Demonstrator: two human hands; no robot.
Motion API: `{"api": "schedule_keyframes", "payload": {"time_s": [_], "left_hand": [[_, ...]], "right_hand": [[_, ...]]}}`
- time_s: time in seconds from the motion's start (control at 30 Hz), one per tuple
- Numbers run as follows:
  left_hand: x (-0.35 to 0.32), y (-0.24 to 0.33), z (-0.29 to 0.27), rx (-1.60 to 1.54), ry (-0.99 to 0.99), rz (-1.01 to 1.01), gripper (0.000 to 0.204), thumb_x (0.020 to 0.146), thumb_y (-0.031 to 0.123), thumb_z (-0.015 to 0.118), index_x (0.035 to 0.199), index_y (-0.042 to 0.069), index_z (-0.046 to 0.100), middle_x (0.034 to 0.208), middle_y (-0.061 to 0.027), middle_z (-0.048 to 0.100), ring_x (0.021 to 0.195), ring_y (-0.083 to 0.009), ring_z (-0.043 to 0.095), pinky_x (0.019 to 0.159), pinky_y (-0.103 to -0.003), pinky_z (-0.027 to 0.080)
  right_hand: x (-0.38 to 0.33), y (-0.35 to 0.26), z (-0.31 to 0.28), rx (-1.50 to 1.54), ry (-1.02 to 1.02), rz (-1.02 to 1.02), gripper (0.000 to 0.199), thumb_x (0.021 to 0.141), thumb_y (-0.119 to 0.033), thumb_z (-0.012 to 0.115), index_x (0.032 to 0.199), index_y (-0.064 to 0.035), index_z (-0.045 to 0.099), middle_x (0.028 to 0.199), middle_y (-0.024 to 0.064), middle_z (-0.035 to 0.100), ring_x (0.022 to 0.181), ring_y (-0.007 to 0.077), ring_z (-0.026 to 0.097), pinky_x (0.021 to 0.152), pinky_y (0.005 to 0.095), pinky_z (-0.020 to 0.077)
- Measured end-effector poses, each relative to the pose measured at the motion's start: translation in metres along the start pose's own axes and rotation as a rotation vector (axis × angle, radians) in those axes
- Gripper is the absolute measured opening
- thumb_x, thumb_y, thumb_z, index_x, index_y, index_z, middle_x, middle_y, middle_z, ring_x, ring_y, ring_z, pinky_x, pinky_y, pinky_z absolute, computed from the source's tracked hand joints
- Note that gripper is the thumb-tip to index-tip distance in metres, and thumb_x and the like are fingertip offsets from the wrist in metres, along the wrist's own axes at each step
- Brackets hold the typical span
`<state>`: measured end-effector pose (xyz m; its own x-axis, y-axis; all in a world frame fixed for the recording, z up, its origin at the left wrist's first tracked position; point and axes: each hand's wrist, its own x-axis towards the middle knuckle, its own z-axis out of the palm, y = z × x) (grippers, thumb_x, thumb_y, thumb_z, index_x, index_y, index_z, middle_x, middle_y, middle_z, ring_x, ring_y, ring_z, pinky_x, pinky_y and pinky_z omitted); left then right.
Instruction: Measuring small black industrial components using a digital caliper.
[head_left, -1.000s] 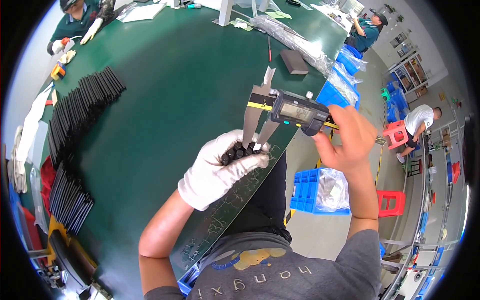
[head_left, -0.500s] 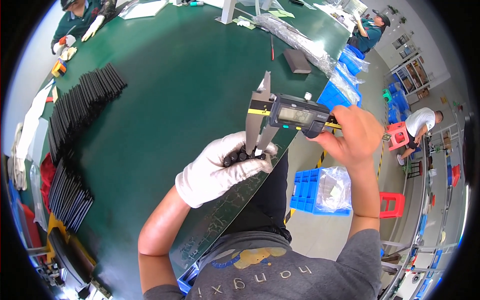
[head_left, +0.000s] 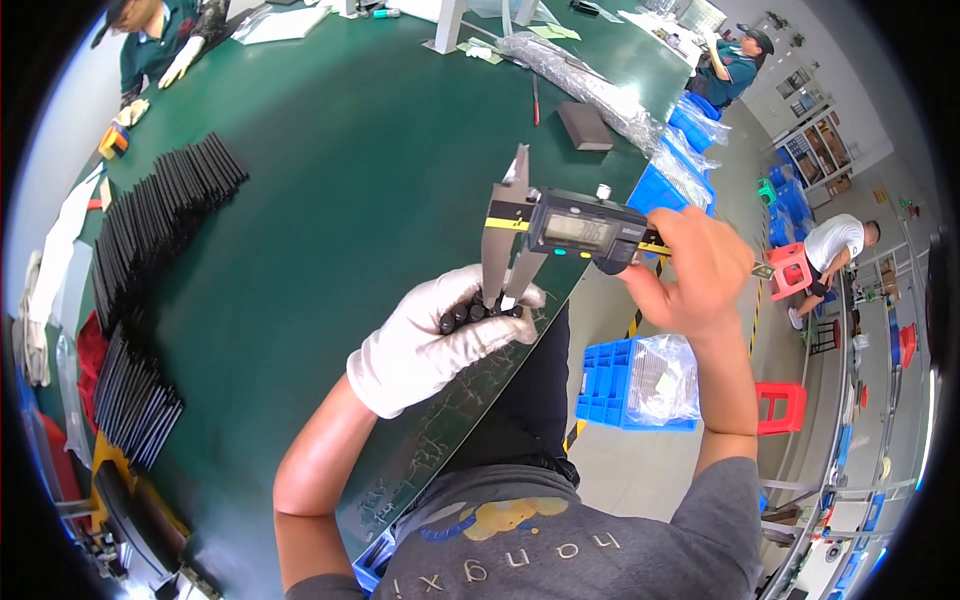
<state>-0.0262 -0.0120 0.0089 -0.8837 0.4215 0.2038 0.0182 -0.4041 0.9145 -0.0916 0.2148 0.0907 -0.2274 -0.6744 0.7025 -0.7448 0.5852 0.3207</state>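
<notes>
Caliper [head_left: 570, 232] in right hand [head_left: 700, 270]; jaws pinch black part [head_left: 478, 312] w/ left hand [head_left: 430, 340].

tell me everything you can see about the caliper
The caliper is a digital one: a grey metal beam with a yellow strip, a dark slider body with a small grey display, and two long steel jaws pointing down. The bare right hand grips its body. The jaws close around a small black part pinched in the white-gloved left hand, above the green table's edge.

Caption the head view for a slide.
Gloved left hand holds a small black part between the jaws of a digital caliper gripped by the bare right hand over a green table.
</notes>
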Motion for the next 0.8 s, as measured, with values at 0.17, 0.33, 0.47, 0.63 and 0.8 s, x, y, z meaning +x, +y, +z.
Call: {"api": "schedule_keyframes", "payload": {"time_s": [0.17,0.33,0.47,0.63,0.8], "left_hand": [[0.001,-0.001,-0.001,-0.053,0.016,0.064,0.03,0.087,0.014,0.062,0.112,-0.001,0.056,0.088,-0.0081,0.061,0.085,-0.0168,0.058,0.079,-0.03,0.045],[-0.001,-0.001,-0.004,-0.042,-0.025,0.045,0.034,0.088,0.019,0.06,0.115,-0.001,0.055,0.09,-0.0079,0.061,0.087,-0.0154,0.057,0.08,-0.029,0.044],[0.0,-0.001,-0.005,-0.04,-0.063,0.056,0.038,0.089,0.023,0.06,0.117,-0.001,0.054,0.091,-0.0076,0.061,0.088,-0.0145,0.056,0.08,-0.029,0.044],[0.0,0.001,-0.005,-0.046,-0.08,0.032,0.04,0.089,0.025,0.059,0.118,-0.002,0.053,0.092,-0.0079,0.061,0.088,-0.0144,0.056,0.081,-0.029,0.044],[0.0,0.0,-0.006,-0.053,-0.095,0.033,0.04,0.089,0.026,0.058,0.119,-0.001,0.053,0.092,-0.0079,0.061,0.088,-0.0144,0.056,0.081,-0.029,0.044]], "right_hand": [[0.004,-0.004,-0.003,0.053,-0.033,0.032,0.038,0.062,-0.031,0.076,0.085,-0.0048,0.06,0.059,0.0033,0.05,0.046,0.0188,0.048,0.041,0.028,0.0356],[0.011,-0.003,0.004,0.069,0.014,-0.037,0.039,0.063,-0.033,0.077,0.084,-0.005,0.059,0.059,0.0032,0.05,0.046,0.0187,0.047,0.041,0.0279,0.0359],[0.014,-0.003,0.005,0.056,0.018,-0.058,0.04,0.063,-0.035,0.076,0.083,-0.0051,0.058,0.058,0.003,0.048,0.045,0.0183,0.046,0.04,0.0279,0.0349],[0.015,-0.002,0.006,0.053,0.017,-0.087,0.04,0.064,-0.037,0.076,0.08,-0.0058,0.057,0.055,0.0026,0.044,0.043,0.0174,0.042,0.039,0.0281,0.0326],[0.013,0.0,0.007,0.07,0.008,-0.087,0.041,0.064,-0.038,0.076,0.081,-0.0058,0.057,0.056,0.0029,0.044,0.043,0.0176,0.043,0.039,0.0279,0.0325]]}}
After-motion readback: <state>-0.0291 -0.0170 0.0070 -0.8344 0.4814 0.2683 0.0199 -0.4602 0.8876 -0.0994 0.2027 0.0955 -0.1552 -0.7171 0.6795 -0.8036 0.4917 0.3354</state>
